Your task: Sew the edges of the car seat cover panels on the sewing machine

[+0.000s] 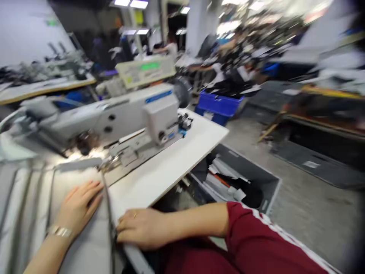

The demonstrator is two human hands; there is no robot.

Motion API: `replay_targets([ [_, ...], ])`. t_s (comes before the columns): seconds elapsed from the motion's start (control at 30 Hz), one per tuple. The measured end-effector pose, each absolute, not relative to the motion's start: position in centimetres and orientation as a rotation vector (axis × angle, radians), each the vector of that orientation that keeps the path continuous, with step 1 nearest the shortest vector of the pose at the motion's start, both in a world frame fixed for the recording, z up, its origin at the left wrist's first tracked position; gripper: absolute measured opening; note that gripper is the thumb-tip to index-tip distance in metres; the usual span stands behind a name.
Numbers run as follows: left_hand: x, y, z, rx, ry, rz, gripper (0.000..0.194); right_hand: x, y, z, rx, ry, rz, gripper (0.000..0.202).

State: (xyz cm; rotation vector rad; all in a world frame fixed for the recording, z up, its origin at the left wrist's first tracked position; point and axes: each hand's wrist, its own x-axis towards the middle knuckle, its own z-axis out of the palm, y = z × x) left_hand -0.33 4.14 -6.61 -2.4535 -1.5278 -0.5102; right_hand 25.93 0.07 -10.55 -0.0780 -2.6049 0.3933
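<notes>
At a white table (171, 160), pale cloth (92, 239) lies in front of the sewing machine (125, 110). The left hand (78, 203) lies flat on it, thumb wide. The right hand (139, 228) curls at the cloth's right edge; I cannot tell if it holds it. Lower on the right sits a gray bin (261, 173); farther back, a blue bin (219, 104).

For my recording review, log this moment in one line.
left hand: resting on pale fabric | right hand: curled at fabric's edge, grip unclear | sewing machine: beyond both hands, on white tabletop
</notes>
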Motion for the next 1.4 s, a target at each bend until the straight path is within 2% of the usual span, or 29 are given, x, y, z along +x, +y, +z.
replay_targets([
  [0.1,-2.0,1.1,-7.0,-2.434,-1.697,-0.468,0.049,24.7,-0.8,-11.8,-0.044,-2.473,0.213,0.023],
  [0.23,-1.2,1.3,-6.9,-2.434,-1.756,-0.531,0.041,24.1,-1.8,-11.4,-0.100,-2.391,0.125,0.023],
  [0.87,0.1,2.7,-7.1,-2.277,-1.777,-0.502,0.034,23.3,-0.3,-9.7,-0.062,-2.358,0.010,0.016],
  [1.0,0.4,3.3,-6.6,-2.246,-1.758,-0.393,0.035,23.0,0.5,-9.3,0.021,-2.405,-0.018,0.017],
  [1.2,1.0,3.6,-6.1,-2.087,-2.034,-0.032,0.044,22.2,2.2,-9.0,0.224,-2.397,-0.081,0.021],
  [1.4,0.9,4.5,-6.4,-2.039,-2.143,0.071,0.044,21.1,4.2,-8.9,0.421,-2.334,-0.081,0.024],
])
